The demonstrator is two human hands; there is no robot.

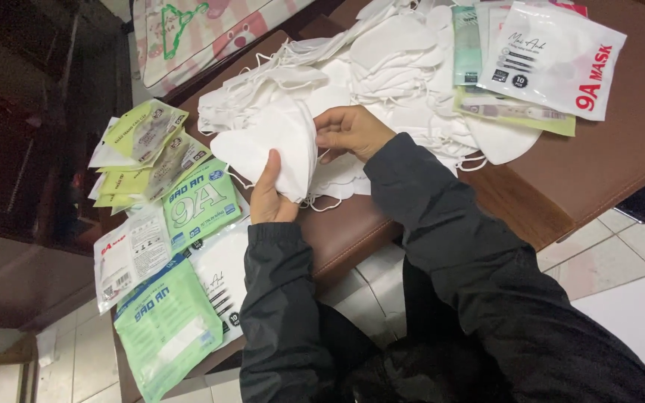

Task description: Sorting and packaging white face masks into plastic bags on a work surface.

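Leftmost, beyond the left hand [269, 195], glossy green and yellow pouches [160, 224] lie fanned flat on the brown bench [599, 164]; that hand pinches the lower edge of a folded white mask [274, 145], soft and curved; the right hand [351, 131] grips its upper edge, seemingly squaring the fold; past it sprawls a mask pile [397, 60], with more packets [554, 56] further right.

I see matt white fabric masks [382, 60], soft and faintly creased; the packets [554, 56] are glossy plastic film. The table [621, 149] is smooth brown wood with a dull sheen. My sleeves [457, 246] are black, slightly shiny cloth.
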